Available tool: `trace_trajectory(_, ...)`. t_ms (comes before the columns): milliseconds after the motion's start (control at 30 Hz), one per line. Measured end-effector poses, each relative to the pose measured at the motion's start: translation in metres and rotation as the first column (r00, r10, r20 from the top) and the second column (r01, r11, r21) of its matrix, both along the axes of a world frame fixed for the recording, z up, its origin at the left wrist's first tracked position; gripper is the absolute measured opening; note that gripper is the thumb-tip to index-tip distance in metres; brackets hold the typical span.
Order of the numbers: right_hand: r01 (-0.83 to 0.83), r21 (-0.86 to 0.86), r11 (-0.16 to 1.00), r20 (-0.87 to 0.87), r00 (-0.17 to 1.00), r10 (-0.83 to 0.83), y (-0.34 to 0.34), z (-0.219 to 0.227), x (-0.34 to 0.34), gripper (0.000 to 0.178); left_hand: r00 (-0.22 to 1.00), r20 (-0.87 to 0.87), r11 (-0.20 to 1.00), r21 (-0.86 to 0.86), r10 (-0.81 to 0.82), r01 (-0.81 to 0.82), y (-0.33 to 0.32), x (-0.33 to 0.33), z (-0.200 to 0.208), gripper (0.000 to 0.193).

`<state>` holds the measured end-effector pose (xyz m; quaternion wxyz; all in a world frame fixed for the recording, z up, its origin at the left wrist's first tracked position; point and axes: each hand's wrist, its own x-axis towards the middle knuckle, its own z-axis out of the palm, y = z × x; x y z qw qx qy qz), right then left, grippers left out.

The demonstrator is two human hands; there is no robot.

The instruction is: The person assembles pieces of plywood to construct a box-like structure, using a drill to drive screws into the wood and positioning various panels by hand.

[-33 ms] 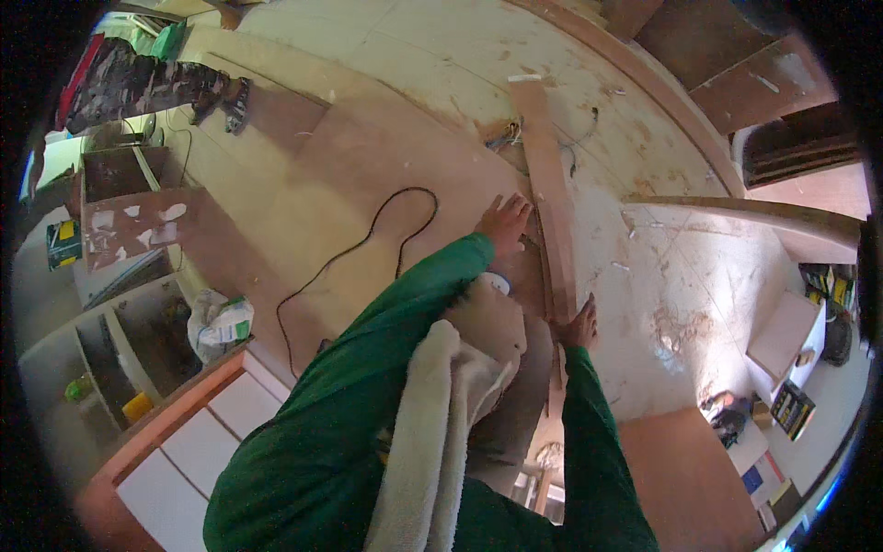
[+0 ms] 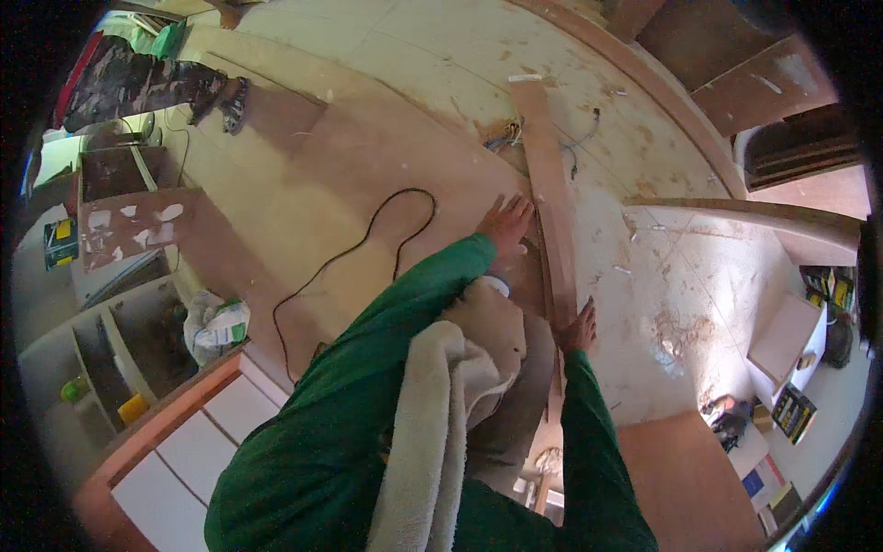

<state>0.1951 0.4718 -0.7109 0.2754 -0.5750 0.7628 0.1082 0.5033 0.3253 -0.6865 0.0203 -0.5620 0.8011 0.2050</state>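
A long, narrow brown plank (image 2: 550, 189) lies lengthwise ahead of me, on the edge of a large thin brown sheet (image 2: 377, 138). My left hand (image 2: 506, 225) rests with spread fingers on the sheet, its fingertips close against the plank's left side. Lower down, my right hand (image 2: 579, 328) lies at the plank's right edge, fingers stretched out; its palm side is hidden. A black cable (image 2: 372, 230) loops across the sheet to the left. Part of a white round thing (image 2: 497, 283) shows beside my knee. A pale towel (image 2: 428, 405) hangs in front of me.
Another person's leg (image 2: 152, 87) is at the far left. Thin wires (image 2: 504, 138) lie beside the plank's far part. To the left stand an open cabinet (image 2: 138, 336) and a framed panel (image 2: 198, 446). A brown board (image 2: 685, 478) and stacked items (image 2: 786, 354) are at right.
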Motion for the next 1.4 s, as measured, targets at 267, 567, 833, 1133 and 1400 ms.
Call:
trace_trajectory(267,-0.087,-0.203,0.975,0.134,0.984,0.116,0.031,-0.105,-0.044,0.084,0.998,-0.012,0.995,-0.085,-0.061,0.06,-0.01,-0.029,-0.086,0.113)
trace_trajectory(567,0.317,-0.07,0.946,0.365,0.891,-0.271,0.027,-0.132,-0.056,0.066,0.994,0.026,0.994,0.042,-0.104,0.102,-0.028,-0.015,-0.061,0.072)
trace_trajectory(833,0.454,-0.051,0.89,0.822,0.525,-0.22,0.03,-0.118,-0.072,0.069,0.972,0.173,0.966,-0.233,0.158,-0.115,0.011,0.114,-0.124,0.054)
trace_trajectory(1133,-0.218,-0.402,0.889,0.411,0.824,0.389,-0.074,0.006,-0.002,0.099,0.679,-0.348,0.68,-0.141,0.646,-0.719,0.131,0.154,-0.112,0.046)
trace_trajectory(1400,-0.754,-0.55,0.36,0.225,0.281,0.933,-0.146,0.019,0.167,0.099,0.942,-0.16,0.699,-0.635,0.295,-0.327,0.146,0.087,0.042,0.061)
